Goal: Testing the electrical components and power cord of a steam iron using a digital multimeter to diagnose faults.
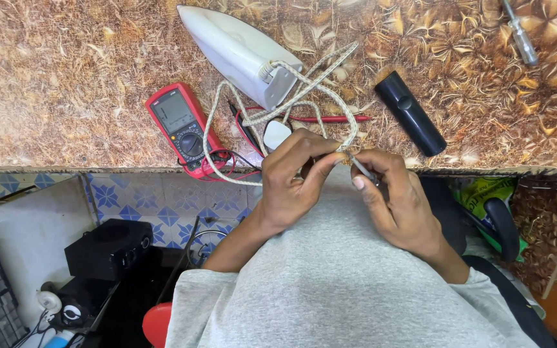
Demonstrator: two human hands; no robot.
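1. At the left, a red multimeter [183, 126] with a grey screen and a round dial lies flat on the table [53, 77], whose top is a glossy brown leaf pattern. Its thin red and black leads curl off its near end.

2. Just right of it and further off, a white iron [236, 51], smooth hard plastic and wedge-shaped, lies with its pointed nose to the far left. Its cord [304, 84], braided cloth in cream with a dark fleck, loops loosely over the table and runs down to the hands.

3. At the near edge of the table, the left hand [291, 180] has its fingers curled around the end of the cord, close by a white plug [277, 133]. Whether the plug is held or merely rests there cannot be told.

4. Touching it, the right hand [398, 200] pinches a thin pale tool [360, 166] between thumb and forefinger, its tip at the cord's end.

5. Judged from this hold, the tip could slip off the small fitting and jab the left fingers, since both hands work unsupported above the lap. The slack loops could also snag and drag the iron or multimeter toward the edge.

6. Further right, a matt black cylinder [410, 113] lies slantwise on the table; at the far right corner rests a screwdriver [520, 33] with a clear handle.
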